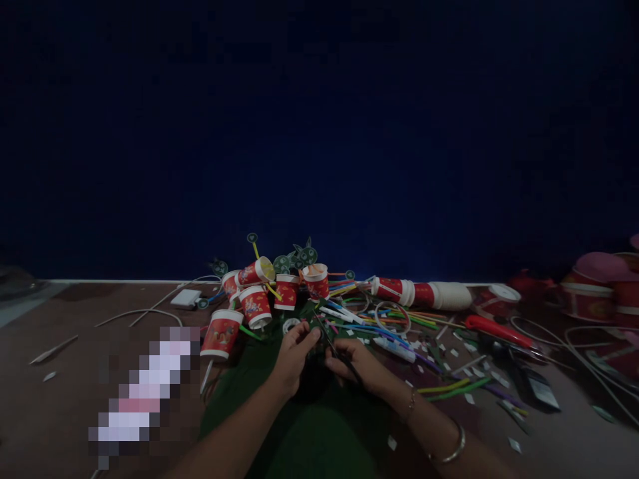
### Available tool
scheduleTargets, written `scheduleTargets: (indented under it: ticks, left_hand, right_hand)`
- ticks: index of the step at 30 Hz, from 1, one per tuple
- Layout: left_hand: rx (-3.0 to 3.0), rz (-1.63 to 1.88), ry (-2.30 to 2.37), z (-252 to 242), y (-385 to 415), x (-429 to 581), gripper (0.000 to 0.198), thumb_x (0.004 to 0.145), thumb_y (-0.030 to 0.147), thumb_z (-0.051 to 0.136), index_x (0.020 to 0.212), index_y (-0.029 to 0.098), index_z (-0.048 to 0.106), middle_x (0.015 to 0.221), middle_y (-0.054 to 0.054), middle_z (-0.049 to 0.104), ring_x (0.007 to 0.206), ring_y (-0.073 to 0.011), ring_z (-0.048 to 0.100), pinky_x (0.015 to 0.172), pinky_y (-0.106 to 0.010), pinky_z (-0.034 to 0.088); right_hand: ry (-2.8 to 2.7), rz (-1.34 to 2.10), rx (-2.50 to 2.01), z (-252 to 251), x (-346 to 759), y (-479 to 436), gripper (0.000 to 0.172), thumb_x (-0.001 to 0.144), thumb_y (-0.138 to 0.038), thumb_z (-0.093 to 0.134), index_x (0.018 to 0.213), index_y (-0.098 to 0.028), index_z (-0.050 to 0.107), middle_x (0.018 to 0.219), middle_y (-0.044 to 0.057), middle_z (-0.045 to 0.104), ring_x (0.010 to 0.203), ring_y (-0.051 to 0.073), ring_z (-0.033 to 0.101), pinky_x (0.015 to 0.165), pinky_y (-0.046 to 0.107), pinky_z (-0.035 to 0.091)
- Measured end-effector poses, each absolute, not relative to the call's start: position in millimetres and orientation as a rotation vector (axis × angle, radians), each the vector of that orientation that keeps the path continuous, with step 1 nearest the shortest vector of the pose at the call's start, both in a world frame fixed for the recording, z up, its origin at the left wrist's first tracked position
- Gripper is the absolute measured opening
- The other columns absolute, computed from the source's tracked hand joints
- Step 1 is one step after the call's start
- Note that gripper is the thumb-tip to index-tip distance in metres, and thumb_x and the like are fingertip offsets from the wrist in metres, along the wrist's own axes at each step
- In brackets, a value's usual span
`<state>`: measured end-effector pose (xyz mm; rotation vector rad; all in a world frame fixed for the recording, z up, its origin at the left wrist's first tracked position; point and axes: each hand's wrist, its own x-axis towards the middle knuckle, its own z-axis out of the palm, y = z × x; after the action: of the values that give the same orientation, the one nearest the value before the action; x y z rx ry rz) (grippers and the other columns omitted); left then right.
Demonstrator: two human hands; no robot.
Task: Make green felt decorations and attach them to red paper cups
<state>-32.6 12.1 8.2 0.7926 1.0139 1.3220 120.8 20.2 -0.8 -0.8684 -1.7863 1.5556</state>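
Note:
My right hand [357, 362] is closed round a pair of dark scissors [327, 338], whose thin blades point up and to the left. Close beside the blades, my left hand [295, 352] is pinched, thumb against fingers; whatever it grips is too dark and small to name. Both hands are over a dark green surface [239, 406]. Just beyond the left hand lies a roll of clear tape [289, 324]. Red paper cups [222, 334] with coloured sticks and green round cut-outs [305, 255] stand and lean in a cluster behind the hands.
Coloured sticks [389, 322], white paper scraps and a glue tube [397, 348] litter the right side. Farther right lie a red-handled tool [499, 330] and a black object [539, 389]. Stacked cups [444, 295] lie along the back edge. A white adapter [186, 299] and cables are left.

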Motion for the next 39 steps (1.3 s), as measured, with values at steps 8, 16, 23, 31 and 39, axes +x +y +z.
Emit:
scheduleTargets:
  ticks: [8, 16, 23, 31, 39]
  left_hand:
    - [0.872, 1.313, 1.046, 8, 14, -36, 0.027, 0.062, 0.036, 0.074, 0.073, 0.016, 0.06, 0.069, 0.002, 0.06, 0.059, -0.0094, 0.053, 0.057, -0.02, 0.042]
    - [0.867, 1.254, 1.091, 8, 11, -28, 0.037, 0.061, 0.042, 0.074, 0.084, 0.017, 0.059, 0.056, 0.004, 0.056, 0.044, -0.0076, 0.046, 0.04, -0.018, 0.031]
    - [0.862, 1.364, 1.173, 2, 7, -25, 0.032, 0.065, 0.043, 0.067, 0.058, 0.017, 0.05, 0.042, 0.007, 0.043, 0.037, -0.0054, 0.037, 0.036, -0.017, 0.027]
    - [0.797, 1.353, 1.287, 6, 10, -26, 0.029, 0.066, 0.04, 0.063, 0.056, 0.018, 0.047, 0.039, 0.007, 0.041, 0.032, -0.0044, 0.032, 0.031, -0.014, 0.02]
    - [0.787, 1.357, 1.3, 1, 14, -28, 0.032, 0.063, 0.044, 0.065, 0.056, 0.018, 0.047, 0.038, 0.008, 0.041, 0.032, -0.0046, 0.032, 0.031, -0.015, 0.021]
  right_hand:
    - [-1.794, 1.53, -0.924, -2, 121, 22, 0.029, 0.074, -0.042, 0.06, 0.068, -0.016, 0.049, 0.049, -0.007, 0.044, 0.04, 0.006, 0.041, 0.04, 0.017, 0.032]
    - [-1.795, 1.368, -1.087, 0, 115, 18, 0.021, 0.068, -0.026, 0.065, 0.084, -0.017, 0.055, 0.058, -0.004, 0.055, 0.049, 0.009, 0.05, 0.043, 0.018, 0.036]
    - [-1.846, 1.793, -0.974, 13, 147, 35, 0.051, 0.06, -0.03, 0.075, 0.105, -0.016, 0.055, 0.069, 0.001, 0.067, 0.056, 0.014, 0.06, 0.048, 0.021, 0.042]
    - [-2.129, 0.496, -1.444, 18, 150, 86, 0.02, 0.079, -0.025, 0.054, 0.086, -0.015, 0.07, 0.087, 0.01, 0.064, 0.082, 0.022, 0.06, 0.076, 0.032, 0.045]
    - [-2.401, 0.393, -1.232, 5, 151, 91, 0.013, 0.076, -0.024, 0.059, 0.075, -0.018, 0.071, 0.096, 0.008, 0.06, 0.091, 0.02, 0.056, 0.083, 0.029, 0.043]
